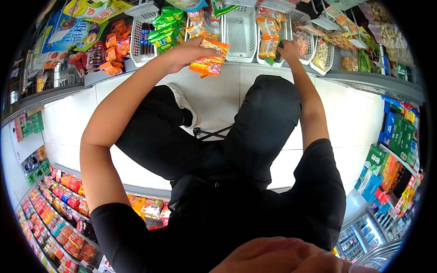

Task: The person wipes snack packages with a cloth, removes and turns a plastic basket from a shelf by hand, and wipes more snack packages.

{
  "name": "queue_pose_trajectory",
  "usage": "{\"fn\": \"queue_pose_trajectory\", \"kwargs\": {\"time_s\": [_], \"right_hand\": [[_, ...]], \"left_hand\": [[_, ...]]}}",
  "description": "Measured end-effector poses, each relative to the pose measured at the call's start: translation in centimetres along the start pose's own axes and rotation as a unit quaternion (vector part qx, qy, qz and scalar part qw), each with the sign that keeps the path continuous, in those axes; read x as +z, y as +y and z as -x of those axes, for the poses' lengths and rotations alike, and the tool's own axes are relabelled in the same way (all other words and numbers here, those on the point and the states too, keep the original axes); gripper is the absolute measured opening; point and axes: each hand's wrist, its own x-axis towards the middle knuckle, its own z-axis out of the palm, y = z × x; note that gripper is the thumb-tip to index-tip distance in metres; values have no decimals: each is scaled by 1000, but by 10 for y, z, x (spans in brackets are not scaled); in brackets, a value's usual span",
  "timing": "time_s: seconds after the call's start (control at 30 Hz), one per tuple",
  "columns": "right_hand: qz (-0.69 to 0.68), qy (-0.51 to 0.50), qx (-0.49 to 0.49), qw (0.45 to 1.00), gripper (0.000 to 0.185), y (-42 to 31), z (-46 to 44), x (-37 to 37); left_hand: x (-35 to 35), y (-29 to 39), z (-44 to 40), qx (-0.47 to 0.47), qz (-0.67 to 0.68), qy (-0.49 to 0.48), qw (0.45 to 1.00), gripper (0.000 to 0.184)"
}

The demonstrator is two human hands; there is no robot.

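My left hand (184, 55) is closed on an orange snack packet (210, 57), held in front of the baskets over the white floor. Behind it, a white basket holds more orange packets (196, 23). At the right side of another white basket (260, 59), my right hand (289, 50) has its fingers curled beside orange and clear snack packets (268, 46). A small dark object shows at those fingertips; what it is, I cannot make out. Between the two hands stands a white basket (241, 58) with its bottom showing.
Green snack bags (165, 29) and dark stick-shaped packs fill baskets on the left. Orange small packs (117, 45) lie farther left. A basket of pale packets (322, 57) stands right. My knees and a folding stool's dark legs (211, 133) are below. Stocked shelves line both sides.
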Motion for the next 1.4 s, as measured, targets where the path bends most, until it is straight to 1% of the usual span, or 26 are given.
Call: {"fn": "queue_pose_trajectory", "kwargs": {"time_s": [0.03,0.13,0.17,0.2,0.27,0.3,0.33,0.4,0.43,0.47,0.5,0.53,0.63,0.7,0.73,0.77,0.87,0.9,1.0,1.03,1.13,1.17,1.27,1.3,1.4], "right_hand": [[-6,37,5,999,36,-2,8,0],[-37,89,-4,995,36,-4,19,4],[-38,150,-43,987,38,-1,22,6],[-93,185,-63,976,38,6,25,10],[-199,258,-104,940,39,20,25,11],[-283,217,-80,931,32,23,36,2],[-362,190,-59,911,30,23,49,-10],[-510,136,-8,849,24,27,80,-38],[-506,128,25,853,20,29,91,-55],[-506,138,13,851,20,32,100,-73],[-603,104,36,790,21,18,116,-101],[-693,68,55,716,22,0,132,-130],[-684,-36,59,727,31,-22,147,-184],[-667,-74,53,740,34,-52,157,-208],[-658,-94,43,746,35,-67,160,-216],[-647,-135,38,750,36,-77,157,-220],[-646,-195,46,737,36,-131,166,-232],[-636,-197,32,746,39,-150,171,-238],[-683,-209,54,698,43,-201,186,-254],[-695,-204,56,687,40,-215,192,-253],[-731,-197,35,653,41,-245,209,-231],[-708,-204,21,676,48,-249,216,-229],[-707,-230,3,669,55,-253,225,-225],[-713,-236,7,660,61,-252,221,-223],[-710,-213,-5,671,60,-255,216,-227]], "left_hand": [[-1,-1,-1,11,-1,-8,1000,62],[0,5,1,42,-9,-7,999,62],[1,8,3,50,-11,-5,999,62],[0,7,-1,58,-12,-5,998,59],[0,8,-1,66,-13,0,998,58],[0,8,1,69,-11,2,998,58],[0,10,2,72,-10,3,997,58],[2,15,7,77,-9,1,997,58],[4,18,14,78,-10,2,997,57],[6,18,17,77,-11,1,997,57],[4,13,15,82,10,-14,996,56],[8,13,17,88,31,-25,995,56],[13,19,38,114,81,-41,989,53],[16,16,44,129,115,-38,984,52],[16,15,46,141,132,-31,981,52],[17,10,43,166,115,-3,979,52],[18,5,36,175,137,25,975,53],[17,6,37,179,176,15,968,45],[9,10,35,208,213,16,954,43],[12,20,51,215,261,-7,941,38],[12,26,66,206,284,-31,936,36],[10,24,65,208,287,-46,934,36],[8,28,77,204,275,-57,938,35],[7,30,77,208,278,-64,936,37],[8,33,80,205,263,-47,942,52]]}}
